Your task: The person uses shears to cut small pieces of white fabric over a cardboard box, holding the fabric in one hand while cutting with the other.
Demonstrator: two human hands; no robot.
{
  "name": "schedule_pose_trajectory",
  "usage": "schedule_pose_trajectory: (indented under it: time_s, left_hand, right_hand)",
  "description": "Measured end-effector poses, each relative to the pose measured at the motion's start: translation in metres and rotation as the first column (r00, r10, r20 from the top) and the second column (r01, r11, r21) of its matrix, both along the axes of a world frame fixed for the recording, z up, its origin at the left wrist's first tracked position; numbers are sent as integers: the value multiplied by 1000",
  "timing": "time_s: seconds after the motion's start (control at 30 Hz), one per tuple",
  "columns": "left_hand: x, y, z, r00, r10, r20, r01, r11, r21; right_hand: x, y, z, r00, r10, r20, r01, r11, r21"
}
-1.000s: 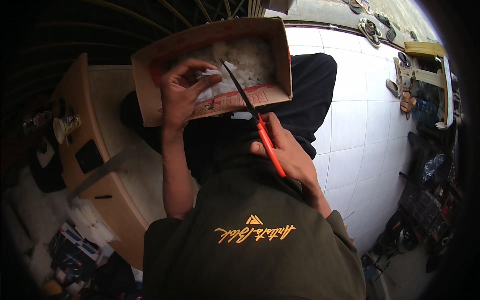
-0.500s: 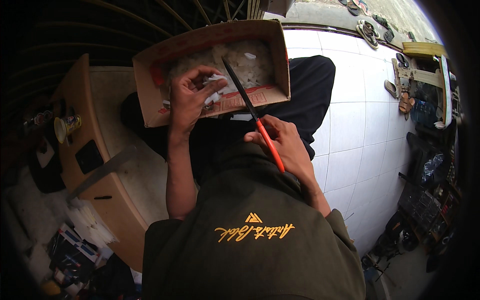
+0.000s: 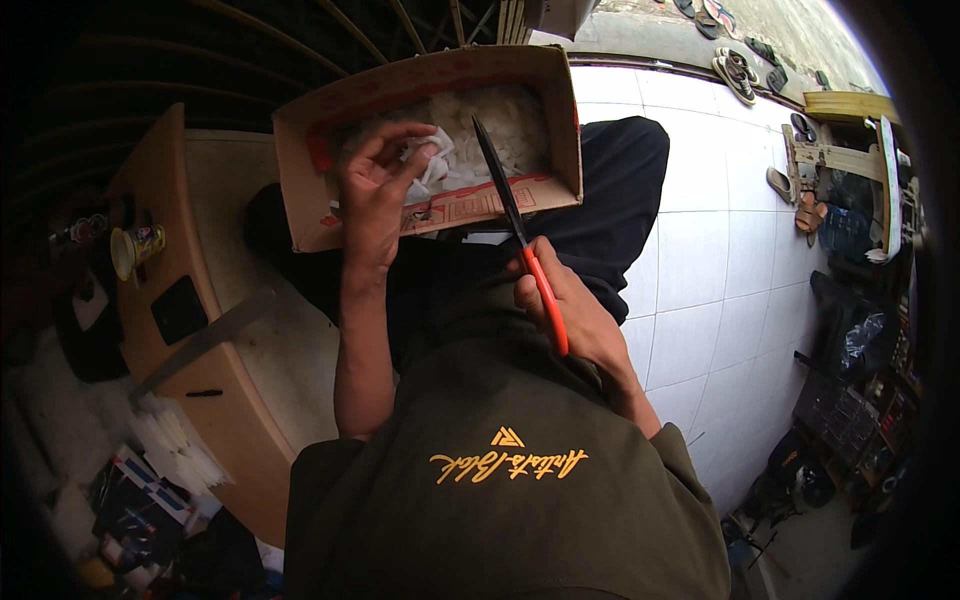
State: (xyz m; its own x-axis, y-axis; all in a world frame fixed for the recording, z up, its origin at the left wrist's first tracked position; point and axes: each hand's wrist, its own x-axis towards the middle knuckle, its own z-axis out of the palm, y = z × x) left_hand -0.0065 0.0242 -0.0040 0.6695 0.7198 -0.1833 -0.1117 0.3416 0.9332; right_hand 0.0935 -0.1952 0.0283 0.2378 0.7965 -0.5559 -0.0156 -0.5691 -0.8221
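My left hand (image 3: 372,195) is over the left part of an open cardboard box (image 3: 308,232), thumb and fingers pinching a crumpled bunch of white strips (image 3: 436,160). What the strips are made of I cannot tell. In my right hand (image 3: 588,318) is a pair of scissors (image 3: 545,300) with an orange-red handle and long dark blades. The blades look closed together, and their tip points over the box, to the right of the white strips and apart from them. Many small pale cut pieces (image 3: 510,125) fill the box, which rests on or against my legs.
A wooden desk or cabinet (image 3: 245,400) stands on my left, with a yellow cup (image 3: 135,248) and a dark flat object (image 3: 178,310). White floor tiles (image 3: 690,260) stretch to the right. Shoes (image 3: 735,72) lie beyond them, and a cluttered shelf (image 3: 850,400) lines the far right.
The scissors have shifted slightly right and back, away from the white strips. My left fingers have spread a little around the bunch. A bright white piece in the box no longer shows.
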Motion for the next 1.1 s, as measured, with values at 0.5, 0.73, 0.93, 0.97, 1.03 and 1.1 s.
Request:
schedule_pose_trajectory:
  time_s: [0.5,0.73,0.93,0.97,1.03,1.1]
  left_hand:
    - [3,3,4,1000,-18,9,19,988,-152]
    - [3,-1,-3,1000,-26,-8,26,995,-91]
    - [2,0,-6,1000,-21,-11,19,993,-119]
    - [2,0,-5,1000,-20,-4,20,993,-121]
    - [4,0,-4,1000,-18,9,19,992,-127]
    - [4,1,-7,1000,-14,2,14,995,-102]
  right_hand:
    - [0,16,0,955,-238,-175,233,971,-51]
    - [-4,6,-5,958,-179,-224,185,983,3]
    - [-3,7,-3,919,-156,-362,173,985,15]
    - [-4,8,-6,904,-184,-387,203,979,9]
    - [-6,9,-13,869,-239,-433,262,965,-9]
    - [-11,9,-21,848,-241,-471,296,954,45]
